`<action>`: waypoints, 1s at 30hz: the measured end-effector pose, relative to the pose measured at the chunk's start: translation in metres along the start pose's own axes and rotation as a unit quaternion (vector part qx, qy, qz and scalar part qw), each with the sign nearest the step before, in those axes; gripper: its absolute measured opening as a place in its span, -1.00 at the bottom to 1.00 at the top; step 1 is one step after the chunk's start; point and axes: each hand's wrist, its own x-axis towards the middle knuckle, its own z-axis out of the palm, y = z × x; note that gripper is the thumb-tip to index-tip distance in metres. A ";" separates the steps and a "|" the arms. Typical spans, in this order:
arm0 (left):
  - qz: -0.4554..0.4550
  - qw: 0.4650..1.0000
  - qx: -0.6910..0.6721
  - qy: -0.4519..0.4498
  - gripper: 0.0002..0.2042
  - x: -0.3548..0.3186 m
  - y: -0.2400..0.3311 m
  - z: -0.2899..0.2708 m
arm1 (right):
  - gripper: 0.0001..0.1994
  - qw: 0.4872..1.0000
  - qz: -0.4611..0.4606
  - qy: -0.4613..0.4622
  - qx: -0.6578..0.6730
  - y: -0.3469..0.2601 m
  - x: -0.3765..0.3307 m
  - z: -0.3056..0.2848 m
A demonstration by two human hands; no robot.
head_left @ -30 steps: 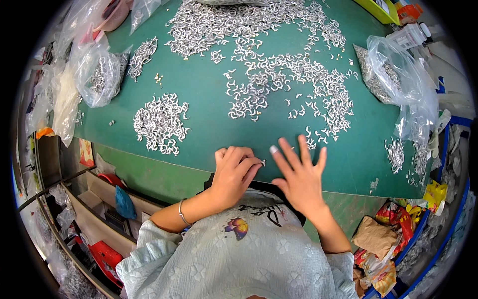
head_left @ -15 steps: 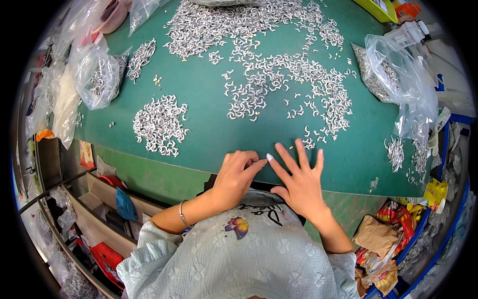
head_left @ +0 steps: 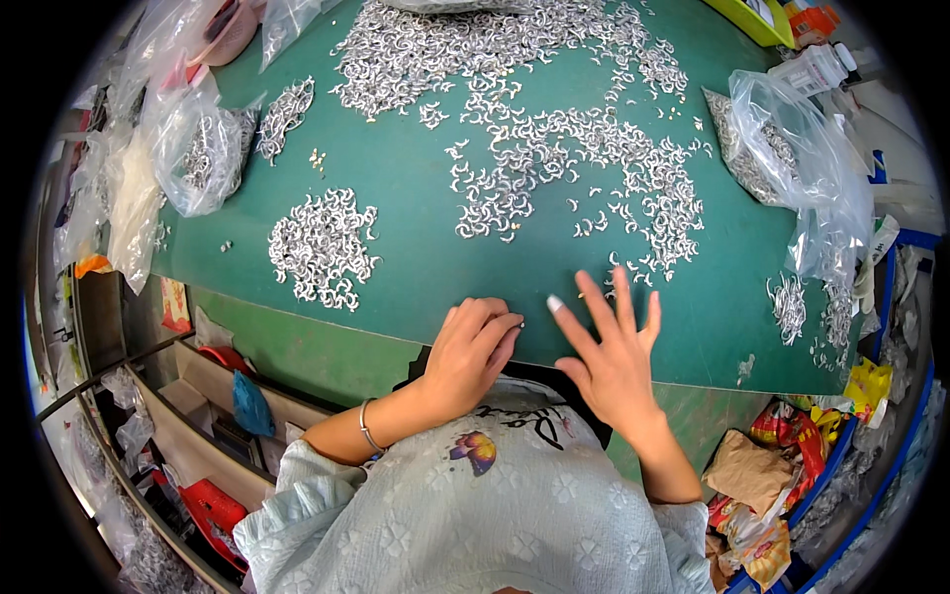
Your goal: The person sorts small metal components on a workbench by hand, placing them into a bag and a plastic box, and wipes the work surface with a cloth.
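My left hand (head_left: 463,354) rests at the table's near edge with its fingers curled in. A tiny bit of something peeks out at its thumb and fingertip, too small to make out. To its right my right hand (head_left: 616,361) is spread, fingers apart, holding nothing. Its fingertips reach toward the lower end of a loose spread of small silvery crescent-shaped pieces (head_left: 673,218). Left of my hands lies a separate heap of the same crescents (head_left: 322,247). A far larger pile (head_left: 426,59) covers the back of the green tabletop (head_left: 416,188).
Clear plastic bags with more pieces stand at the left (head_left: 208,158) and right (head_left: 757,139). Small clusters of pieces lie near the right edge (head_left: 787,307). A pink basket (head_left: 233,35) and a yellow-green tray (head_left: 752,20) sit at the back. Open drawers (head_left: 213,396) are lower left.
My right hand has moved a little right and away from my left hand, its fingers lifting toward the loose pieces. My left hand stays in place, its fingers curled more tightly.
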 end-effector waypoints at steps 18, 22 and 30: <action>-0.037 0.998 0.020 0.046 -0.74 -0.008 -0.005 -0.013 | -0.24 0.994 -0.053 -0.052 -0.076 -0.008 -0.001 0.016; -0.017 0.999 0.015 0.025 -0.74 -0.008 -0.006 -0.017 | -0.17 0.992 0.039 -0.012 -0.115 0.023 0.012 -0.002; 0.023 1.000 -0.013 -0.006 -0.73 -0.002 -0.003 -0.003 | -0.23 0.979 0.151 0.113 -0.080 0.060 -0.005 -0.013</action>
